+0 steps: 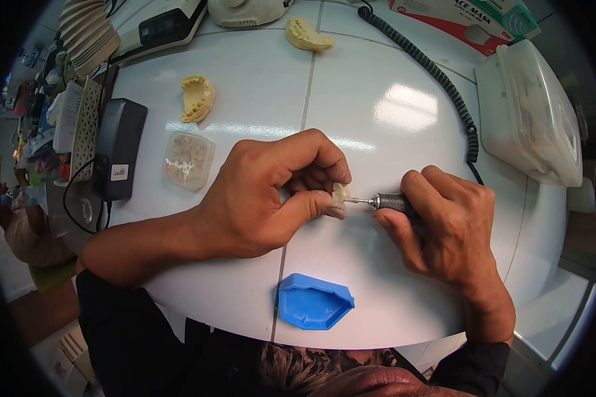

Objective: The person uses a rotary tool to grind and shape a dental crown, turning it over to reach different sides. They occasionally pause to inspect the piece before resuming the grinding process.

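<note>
Between the thumb and fingertips of my left hand point(271, 192) is a small, pale, tooth-coloured dental crown point(340, 192). My right hand point(444, 218) grips a dark rotary handpiece point(394, 202) with a metal collar. Its thin bur point(359, 200) points left and meets the crown's right side, or lies very close to it. Below the hands, near the table's front edge, sits a blue tray-like mould point(316, 302). Left of my left hand lies a clear plastic box point(189, 161) with small pale pieces inside.
Yellow dental casts stand on the white table, one horseshoe-shaped point(197, 99) and one farther back point(308, 34). A coiled black cord point(430, 63) runs along the right. A lidded plastic container point(530, 112), a face mask box point(467, 23) and a black power unit point(122, 149) line the sides. Another person sits far left.
</note>
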